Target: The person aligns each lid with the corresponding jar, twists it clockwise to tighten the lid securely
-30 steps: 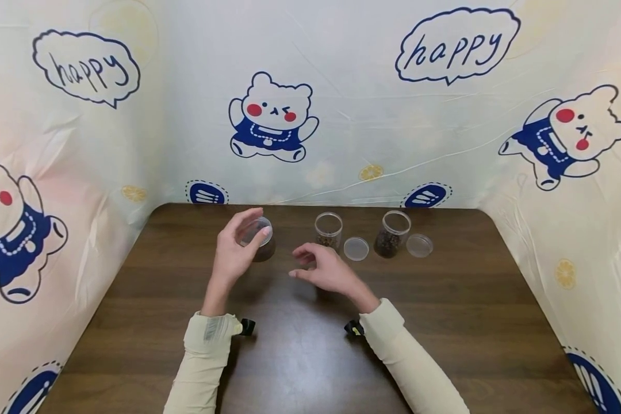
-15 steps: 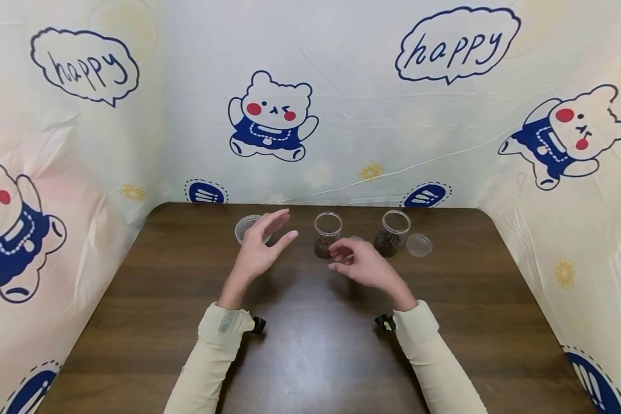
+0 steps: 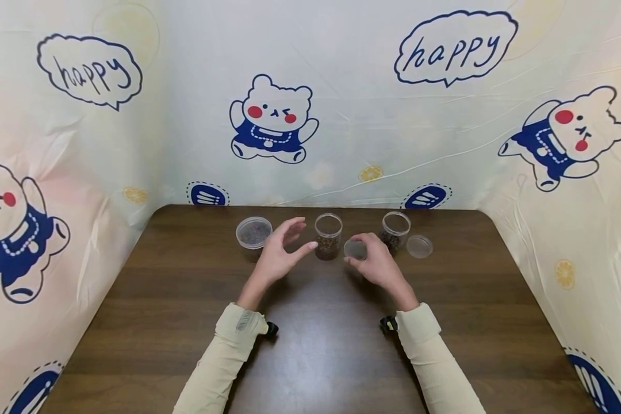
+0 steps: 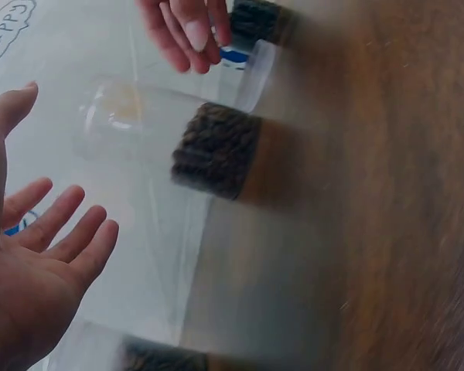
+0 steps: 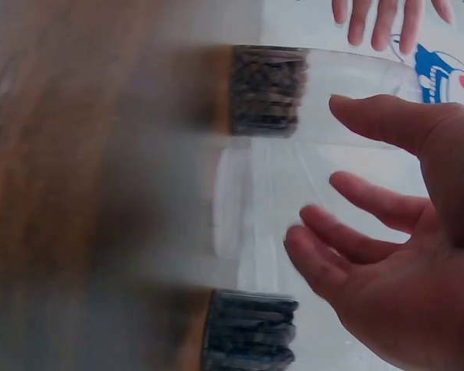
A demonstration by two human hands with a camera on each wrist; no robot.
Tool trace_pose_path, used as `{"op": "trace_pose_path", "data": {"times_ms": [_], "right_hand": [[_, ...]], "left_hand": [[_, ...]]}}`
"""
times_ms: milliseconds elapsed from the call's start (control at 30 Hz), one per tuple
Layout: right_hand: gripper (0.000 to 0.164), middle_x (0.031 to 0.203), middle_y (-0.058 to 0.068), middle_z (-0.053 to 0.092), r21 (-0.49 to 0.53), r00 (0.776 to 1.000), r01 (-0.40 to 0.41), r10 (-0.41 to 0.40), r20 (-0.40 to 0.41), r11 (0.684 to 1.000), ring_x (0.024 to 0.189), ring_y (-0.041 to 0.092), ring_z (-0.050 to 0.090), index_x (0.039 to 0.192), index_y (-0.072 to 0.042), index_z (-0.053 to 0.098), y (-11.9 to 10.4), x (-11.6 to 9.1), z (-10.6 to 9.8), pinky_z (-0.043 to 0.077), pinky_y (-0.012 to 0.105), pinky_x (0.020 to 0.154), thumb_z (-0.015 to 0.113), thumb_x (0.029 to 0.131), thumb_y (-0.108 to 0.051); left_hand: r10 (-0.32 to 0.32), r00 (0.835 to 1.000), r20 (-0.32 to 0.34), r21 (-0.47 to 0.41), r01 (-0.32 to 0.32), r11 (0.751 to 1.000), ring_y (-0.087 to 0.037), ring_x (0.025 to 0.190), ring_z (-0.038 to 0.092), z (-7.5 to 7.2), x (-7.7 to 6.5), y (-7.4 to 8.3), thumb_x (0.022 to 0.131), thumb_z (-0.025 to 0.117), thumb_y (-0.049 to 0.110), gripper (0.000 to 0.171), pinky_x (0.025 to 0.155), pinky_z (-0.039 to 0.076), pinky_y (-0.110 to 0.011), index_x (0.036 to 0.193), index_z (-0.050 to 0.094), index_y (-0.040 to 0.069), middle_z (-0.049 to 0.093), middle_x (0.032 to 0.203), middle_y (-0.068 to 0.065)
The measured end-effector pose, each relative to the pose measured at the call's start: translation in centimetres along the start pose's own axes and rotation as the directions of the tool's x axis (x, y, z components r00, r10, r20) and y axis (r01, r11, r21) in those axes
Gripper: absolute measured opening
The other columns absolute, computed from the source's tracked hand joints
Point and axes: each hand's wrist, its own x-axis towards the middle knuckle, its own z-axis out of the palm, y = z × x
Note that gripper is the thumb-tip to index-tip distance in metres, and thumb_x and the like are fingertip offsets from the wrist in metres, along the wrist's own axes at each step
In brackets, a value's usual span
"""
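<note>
A clear jar (image 3: 328, 237) part-filled with brown bean-like pieces stands uncapped in the middle of the row. My left hand (image 3: 280, 253) is just to its left, fingers spread and thumb toward the jar; in the left wrist view the left palm (image 4: 31, 286) holds nothing. My right hand (image 3: 379, 263) hovers over a clear round lid (image 3: 355, 249) lying right of that jar. Seen from the right wrist, the fingers (image 5: 325, 255) are loosely bent above the lid (image 5: 230, 202), apart from it.
At the left stands a wider jar with a clear lid on top (image 3: 254, 232). Another uncapped jar (image 3: 395, 230) with darker pieces stands to the right, partly behind my right hand. Beside it lies a second lid (image 3: 420, 246). A printed cloth (image 3: 315, 132) rises behind the brown table (image 3: 310, 345).
My left hand has left the lidded jar and moved right to beside the middle jar. My right hand has moved right, from in front of the middle jar to over the lid.
</note>
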Motion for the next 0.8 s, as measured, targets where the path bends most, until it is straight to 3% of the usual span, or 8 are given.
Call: {"op": "trace_pose_path", "data": {"times_ms": [267, 600, 800], "right_hand": [[0.061, 0.144, 0.027, 0.057, -0.076, 1.0, 0.0, 0.0, -0.004, 0.997, 0.134, 0.045, 0.055, 0.139, 0.004, 0.059, 0.8, 0.5, 1.1, 0.047, 0.057, 0.112, 0.082, 0.089, -0.02], [0.077, 0.159, 0.03, 0.043, -0.097, 0.993, -0.092, 0.099, 0.062, 0.991, 0.148, 0.046, 0.043, 0.154, 0.004, 0.044, 0.5, 1.1, 1.7, 0.043, 0.057, 0.12, 0.08, 0.092, -0.025], [0.079, 0.16, 0.031, 0.04, -0.127, 0.984, -0.136, 0.149, 0.1, 0.983, 0.149, 0.048, 0.041, 0.157, 0.004, 0.04, 0.2, 1.5, 1.9, 0.044, 0.059, 0.118, 0.078, 0.095, -0.027]], "left_hand": [[-0.065, 0.997, 0.03, -0.023, 0.065, 0.998, -0.03, 0.147, 0.052, 1.9, 0.5, -1.3, 0.086, 0.089, 0.029, 0.079, 0.119, 0.047, -0.045, 0.152, 0.049, 0.009, 0.057, 0.152, -0.02], [-0.096, 0.994, 0.05, -0.022, 0.097, 0.995, -0.028, 0.149, 0.05, 3.3, 1.2, -2.4, 0.082, 0.093, 0.029, 0.088, 0.123, 0.044, -0.044, 0.154, 0.047, 0.011, 0.054, 0.156, -0.014], [-0.118, 0.99, 0.078, -0.038, 0.122, 0.992, -0.033, 0.15, 0.048, 4.2, 1.6, -2.4, 0.081, 0.094, 0.028, 0.092, 0.124, 0.041, -0.05, 0.156, 0.044, 0.008, 0.052, 0.157, -0.02]]}}
